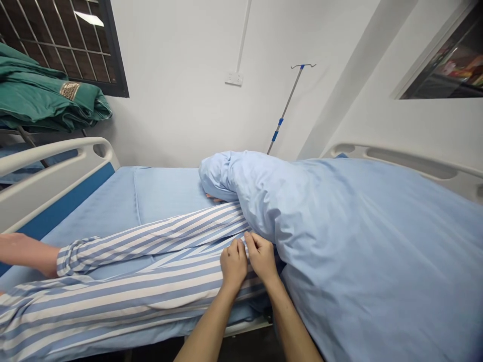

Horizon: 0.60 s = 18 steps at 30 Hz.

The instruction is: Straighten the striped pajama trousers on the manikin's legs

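Note:
Blue-and-white striped trousers (151, 286) cover the legs of a figure lying on the bed. My left hand (234, 262) is closed over the upper thigh, fingers curled on the striped cloth. Right beside it, nearly touching, my right hand (262, 257) is closed too, with thumb and forefinger pinched together. Folds in the trousers run toward both hands; the fingertips are partly hidden. A light blue quilt (339, 236) lies bunched over the upper body, its edge just beyond my right hand. A bare ankle (33, 254) shows at the left, and fingers (214, 198) peek from under the quilt.
The bed has a pale footboard (56, 156) on the left and another end board (411, 161) behind the quilt. An IV pole (287, 108) stands by the wall. Folded green cloth (45, 103) is piled at the upper left, below a barred window (64, 40).

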Tool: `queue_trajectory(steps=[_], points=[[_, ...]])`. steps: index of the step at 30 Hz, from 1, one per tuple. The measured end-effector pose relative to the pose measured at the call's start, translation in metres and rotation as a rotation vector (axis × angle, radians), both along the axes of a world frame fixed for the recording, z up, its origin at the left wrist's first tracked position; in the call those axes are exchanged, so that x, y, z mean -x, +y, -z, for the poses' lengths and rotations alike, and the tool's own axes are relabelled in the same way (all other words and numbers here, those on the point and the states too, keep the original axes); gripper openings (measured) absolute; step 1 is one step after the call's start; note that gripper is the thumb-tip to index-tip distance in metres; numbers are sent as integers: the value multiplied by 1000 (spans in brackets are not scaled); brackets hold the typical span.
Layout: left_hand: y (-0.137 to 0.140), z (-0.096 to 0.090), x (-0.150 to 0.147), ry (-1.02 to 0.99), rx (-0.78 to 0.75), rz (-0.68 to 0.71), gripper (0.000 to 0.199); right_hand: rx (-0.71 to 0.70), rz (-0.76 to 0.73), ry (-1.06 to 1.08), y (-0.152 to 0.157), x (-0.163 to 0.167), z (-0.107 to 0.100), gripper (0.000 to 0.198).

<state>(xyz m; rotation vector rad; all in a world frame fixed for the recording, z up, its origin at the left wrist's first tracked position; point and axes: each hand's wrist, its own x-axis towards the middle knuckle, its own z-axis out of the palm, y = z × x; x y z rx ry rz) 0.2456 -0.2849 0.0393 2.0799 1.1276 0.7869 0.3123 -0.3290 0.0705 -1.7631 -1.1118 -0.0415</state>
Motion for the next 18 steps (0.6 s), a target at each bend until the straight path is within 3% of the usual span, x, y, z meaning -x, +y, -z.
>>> queue_trajectory(steps=[6, 10, 14, 18], points=[[-2, 0, -2, 17, 2, -5, 34, 28, 113, -60, 1, -16, 30, 42], [-1, -1, -3, -43, 58, 29, 34, -2, 120, 7, 0, -17, 36, 43], [0, -15, -12, -238, 177, 131, 33, -40, 84, 107, -1, -18, 34, 43], [-1, -33, -25, -490, 265, 94, 35, -121, 59, 217, -2, -21, 34, 45]])
